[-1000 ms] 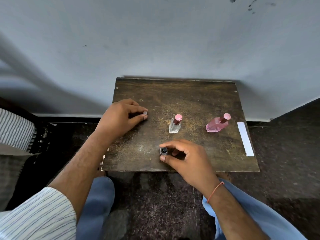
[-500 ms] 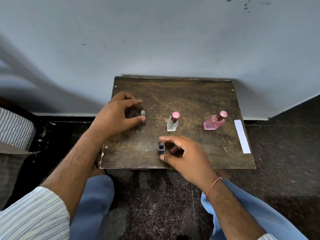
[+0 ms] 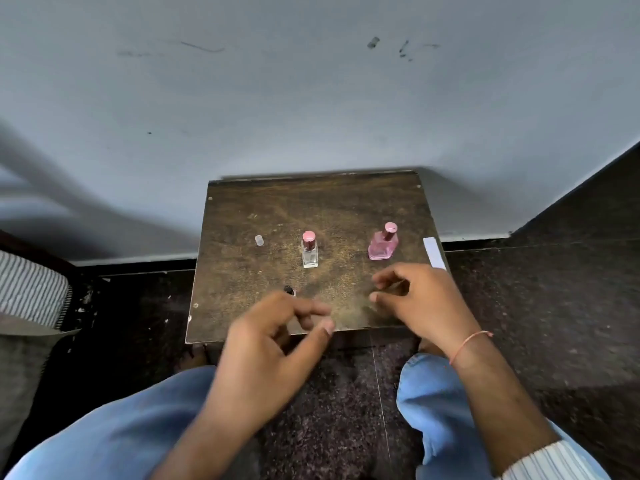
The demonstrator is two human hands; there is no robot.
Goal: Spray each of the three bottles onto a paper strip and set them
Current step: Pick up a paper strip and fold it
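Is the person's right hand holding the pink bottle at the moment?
No, the right hand hovers with loosely curled fingers, holding nothing, while the pink bottle stands apart on the table.

Clear square bottle with a pink cap stands upright mid-bench. Right of it, the pink bottle, capped, upright. A small dark bottle peeks out near the front edge. White paper strip lies along the right edge.
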